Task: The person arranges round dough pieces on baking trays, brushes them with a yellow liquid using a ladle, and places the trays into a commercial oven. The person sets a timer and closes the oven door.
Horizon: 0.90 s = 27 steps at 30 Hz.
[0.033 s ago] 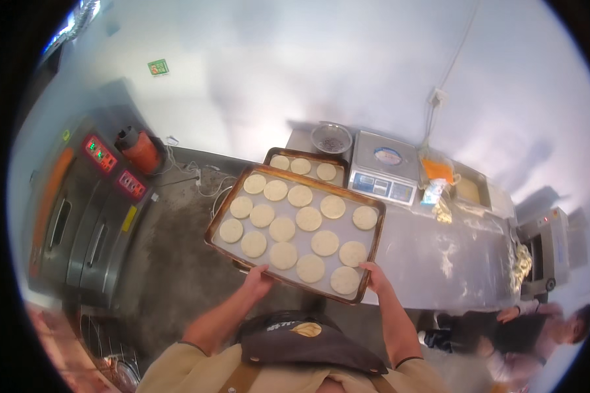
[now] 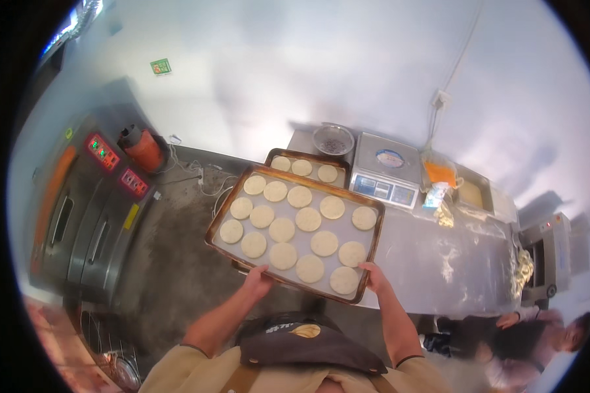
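Metal table (image 2: 439, 275), one. Baking tray (image 2: 344, 229), one, browned rim, held slantwise across the view of the table's left edge; whether it touches the table cannot be told. Rear tray (image 2: 311, 156), one, by the table's far left corner, partly hidden behind the held one. Scale (image 2: 390, 160), one, flat-topped, toward the table's far edge. Bowl (image 2: 333, 139), one, round, at the far left corner, dark contents unclear. Hands, two: left hand (image 2: 259, 281) pinching the tray's near long edge, left of its middle; right hand (image 2: 375, 278) pinching the right short edge, close to the near right corner; on both, the fingers beneath are hidden, their spread unclear. Dough rounds (image 2: 282, 255), pale, flat: sixteen on the held tray, three visible on the rear.
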Tool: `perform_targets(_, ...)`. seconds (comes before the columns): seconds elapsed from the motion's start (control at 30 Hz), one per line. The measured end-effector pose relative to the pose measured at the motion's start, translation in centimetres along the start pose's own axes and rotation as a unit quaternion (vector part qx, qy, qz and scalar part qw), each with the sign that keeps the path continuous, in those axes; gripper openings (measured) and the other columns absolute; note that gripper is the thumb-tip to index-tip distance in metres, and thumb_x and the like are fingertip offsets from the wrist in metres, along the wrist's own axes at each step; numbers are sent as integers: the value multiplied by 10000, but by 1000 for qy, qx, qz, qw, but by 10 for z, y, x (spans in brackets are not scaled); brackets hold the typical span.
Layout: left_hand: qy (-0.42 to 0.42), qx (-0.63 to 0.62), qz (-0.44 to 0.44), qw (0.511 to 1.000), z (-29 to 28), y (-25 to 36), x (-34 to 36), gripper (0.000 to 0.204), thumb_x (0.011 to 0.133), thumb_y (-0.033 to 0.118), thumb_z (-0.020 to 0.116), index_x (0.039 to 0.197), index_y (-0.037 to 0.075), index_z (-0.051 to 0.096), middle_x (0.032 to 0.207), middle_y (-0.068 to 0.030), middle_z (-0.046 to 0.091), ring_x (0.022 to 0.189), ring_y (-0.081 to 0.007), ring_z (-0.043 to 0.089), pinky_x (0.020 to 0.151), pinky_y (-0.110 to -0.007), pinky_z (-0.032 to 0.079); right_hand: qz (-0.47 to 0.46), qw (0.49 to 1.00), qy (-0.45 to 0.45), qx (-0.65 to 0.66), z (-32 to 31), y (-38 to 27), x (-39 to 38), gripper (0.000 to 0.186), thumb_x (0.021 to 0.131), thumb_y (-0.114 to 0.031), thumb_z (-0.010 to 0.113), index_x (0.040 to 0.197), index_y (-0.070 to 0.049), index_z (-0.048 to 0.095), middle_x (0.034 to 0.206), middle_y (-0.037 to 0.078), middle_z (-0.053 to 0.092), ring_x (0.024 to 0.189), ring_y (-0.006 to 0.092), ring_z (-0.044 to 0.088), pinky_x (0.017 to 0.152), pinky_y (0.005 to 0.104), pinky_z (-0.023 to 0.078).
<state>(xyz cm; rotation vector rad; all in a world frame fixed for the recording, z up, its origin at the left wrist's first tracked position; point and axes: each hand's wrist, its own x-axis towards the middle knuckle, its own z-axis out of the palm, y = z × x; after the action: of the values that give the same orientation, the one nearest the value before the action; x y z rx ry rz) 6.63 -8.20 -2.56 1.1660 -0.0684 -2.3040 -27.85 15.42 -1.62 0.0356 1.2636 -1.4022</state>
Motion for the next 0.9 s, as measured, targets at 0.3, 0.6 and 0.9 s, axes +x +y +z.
perform_targets(0.3,43,14,73,996,16,-10,59,467,978,18,508,1438,-41,450,1476,-181,547,1327,-363,552,1170,-524,440,54,999,-1,-1,-25,-6,63,421,945,-254,730,1286,-23,646,1140,106,749,999,247,743,855,397,612)
perform_targets(0.6,40,68,68,995,47,65,129,455,957,14,502,1407,-52,478,1415,-190,602,1321,-359,576,1182,-501,443,-24,996,-40,70,7,21,75,441,1008,-218,683,1382,-14,565,1254,109,705,1114,263,701,946,431,583)
perform_targets(0.9,78,76,114,988,59,48,126,252,926,23,554,1177,-3,557,1188,-148,620,1137,-315,610,1089,-482,490,-54,994,26,92,15,28,90,491,1009,-208,689,1425,2,535,1286,142,693,1137,282,695,973,436,580)
